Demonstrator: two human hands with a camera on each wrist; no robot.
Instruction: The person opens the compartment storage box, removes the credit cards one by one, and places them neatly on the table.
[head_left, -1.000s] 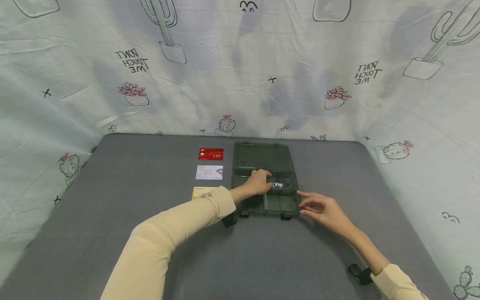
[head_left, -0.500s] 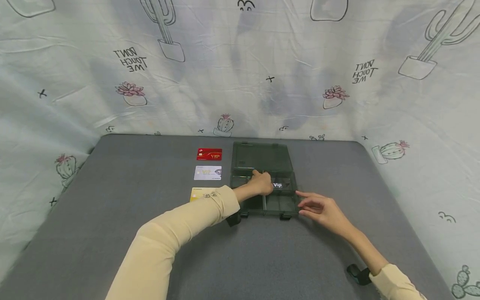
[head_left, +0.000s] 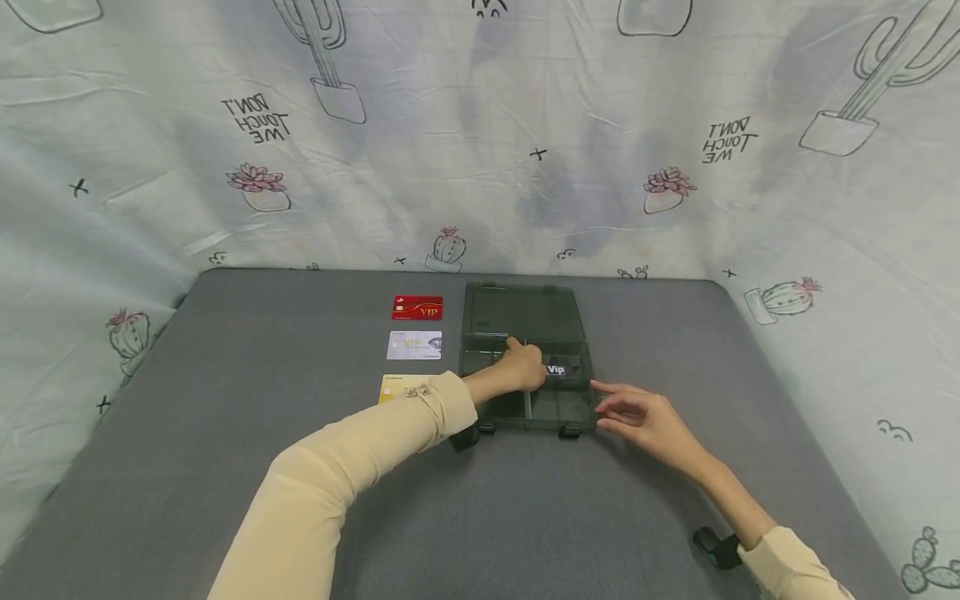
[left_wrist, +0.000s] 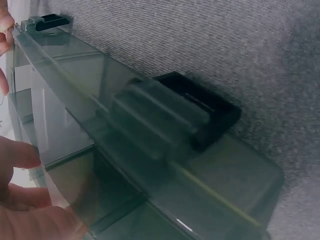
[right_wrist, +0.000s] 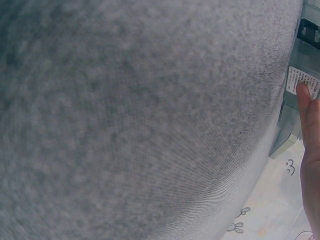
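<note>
A dark green see-through compartment box (head_left: pixel 523 315) stands on the table with its lid laid back. Inside its rear right section lies a black card marked "Vip" (head_left: pixel 557 370). My left hand (head_left: pixel 517 367) reaches into the box over the divider, at the card's left end. Fingers (left_wrist: pixel 31 196) are bent there in the left wrist view; whether they pinch the card, the divider or nothing is hidden. My right hand (head_left: pixel 645 421) is at the box's right side, fingers loosely bent. In the right wrist view, one fingertip (right_wrist: pixel 302 90) meets a white label (right_wrist: pixel 301 80) on the box wall.
Left of the box lie a red VIP card (head_left: pixel 417 307), a silver one (head_left: pixel 414 345) and a yellow one (head_left: pixel 397 387), partly covered by my left sleeve. Two black latches (head_left: pixel 569 432) stick out from the box front. A printed curtain (head_left: pixel 480 150) hangs behind the grey table (head_left: pixel 300 350).
My left hand's fingers, spread beside the black card a second ago, have bent down into the box. My right hand has stayed at the box's side.
</note>
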